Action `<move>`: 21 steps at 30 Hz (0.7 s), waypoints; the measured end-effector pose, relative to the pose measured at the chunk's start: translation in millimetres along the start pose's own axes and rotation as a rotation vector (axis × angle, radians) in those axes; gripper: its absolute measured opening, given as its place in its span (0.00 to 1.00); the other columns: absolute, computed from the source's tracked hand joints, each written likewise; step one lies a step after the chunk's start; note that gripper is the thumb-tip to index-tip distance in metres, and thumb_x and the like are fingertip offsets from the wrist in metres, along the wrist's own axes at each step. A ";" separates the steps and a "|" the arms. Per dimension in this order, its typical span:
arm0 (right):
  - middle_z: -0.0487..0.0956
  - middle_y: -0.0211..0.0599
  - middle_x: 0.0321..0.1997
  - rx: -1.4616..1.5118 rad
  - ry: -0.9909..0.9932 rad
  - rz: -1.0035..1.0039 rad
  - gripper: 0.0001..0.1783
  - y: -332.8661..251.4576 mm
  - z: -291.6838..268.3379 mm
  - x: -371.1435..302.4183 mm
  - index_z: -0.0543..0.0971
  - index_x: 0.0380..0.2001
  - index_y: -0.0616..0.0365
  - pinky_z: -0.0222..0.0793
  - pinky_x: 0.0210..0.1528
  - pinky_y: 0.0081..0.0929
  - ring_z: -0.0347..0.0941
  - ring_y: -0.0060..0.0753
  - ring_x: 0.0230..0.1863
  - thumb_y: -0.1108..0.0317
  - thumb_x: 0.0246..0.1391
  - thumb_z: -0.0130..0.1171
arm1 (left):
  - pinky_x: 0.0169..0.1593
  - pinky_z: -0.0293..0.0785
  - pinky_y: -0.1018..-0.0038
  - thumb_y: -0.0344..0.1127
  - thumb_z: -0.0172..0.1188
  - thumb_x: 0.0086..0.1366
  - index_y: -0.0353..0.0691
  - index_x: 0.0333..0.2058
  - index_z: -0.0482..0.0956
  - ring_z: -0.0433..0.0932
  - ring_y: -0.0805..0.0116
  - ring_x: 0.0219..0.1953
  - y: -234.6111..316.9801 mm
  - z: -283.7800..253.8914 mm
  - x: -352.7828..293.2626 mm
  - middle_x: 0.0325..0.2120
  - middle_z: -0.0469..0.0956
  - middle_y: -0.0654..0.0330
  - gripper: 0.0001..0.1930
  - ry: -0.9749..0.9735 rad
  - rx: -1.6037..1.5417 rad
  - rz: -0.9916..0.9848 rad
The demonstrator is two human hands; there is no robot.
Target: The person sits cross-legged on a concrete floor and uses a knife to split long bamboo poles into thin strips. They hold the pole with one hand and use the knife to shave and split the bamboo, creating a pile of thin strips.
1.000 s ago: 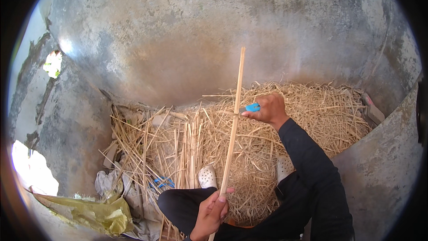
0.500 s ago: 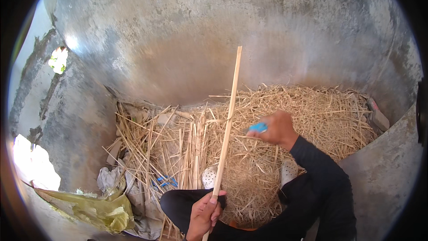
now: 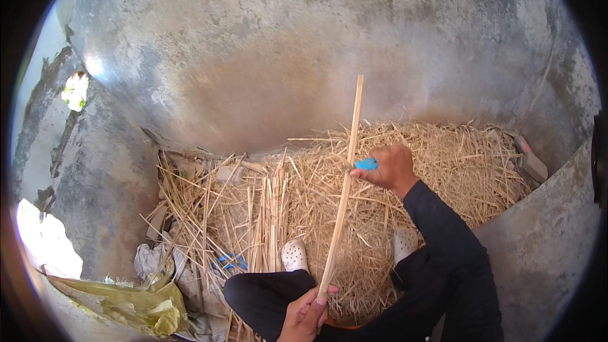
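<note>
1. As the head view looks down, the left hand is at the lower edge, its fingers curled and thumb laid along a long pale strip, gripping it close to its lower end.
2. The strip rises from that hand, leaning slightly to the right, and passes over the straw-like shavings; its upper end stands out against the grey wall.
3. The right hand, at the end of a dark sleeve, is closed in a fist around a blue-handled tool. The tool points left, and its front end is at the strip, well above the left hand; whether the edge bites into the strip I cannot tell.
4. Two pale shoes with holes rest on the shavings, one on each side of the strip's lower part, and dark trousers bend in front of them.
5. Left of the strip lies a row of loose strips, with more crossing one another beyond it. A small blue object shows among them, its kind unclear.
6. At the lower left, a yellow-green sheet lies crumpled near greyish cloth; a block sits at the far right.
</note>
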State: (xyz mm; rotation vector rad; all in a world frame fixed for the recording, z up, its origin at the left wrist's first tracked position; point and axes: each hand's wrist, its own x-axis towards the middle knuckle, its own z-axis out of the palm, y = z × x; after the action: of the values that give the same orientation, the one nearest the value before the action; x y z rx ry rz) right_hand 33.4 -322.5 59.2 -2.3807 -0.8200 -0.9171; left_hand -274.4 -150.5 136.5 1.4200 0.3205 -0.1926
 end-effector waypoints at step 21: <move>0.62 0.28 0.04 0.276 -0.124 -0.043 0.43 -59.1 -17.6 -19.9 0.70 0.04 0.51 0.53 0.14 0.33 0.58 0.31 0.07 0.19 0.41 0.45 | 0.16 0.51 0.87 0.42 0.47 0.70 0.35 0.54 0.71 0.56 0.85 0.13 -2.2 -23.5 -5.9 0.13 0.62 0.73 0.20 0.091 0.083 0.072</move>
State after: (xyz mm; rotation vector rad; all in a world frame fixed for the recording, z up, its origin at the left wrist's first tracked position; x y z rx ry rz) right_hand -25.7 -297.8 68.5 -2.2014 -0.9810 -0.6298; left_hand -283.0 -127.9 133.7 1.5231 0.3383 -0.0832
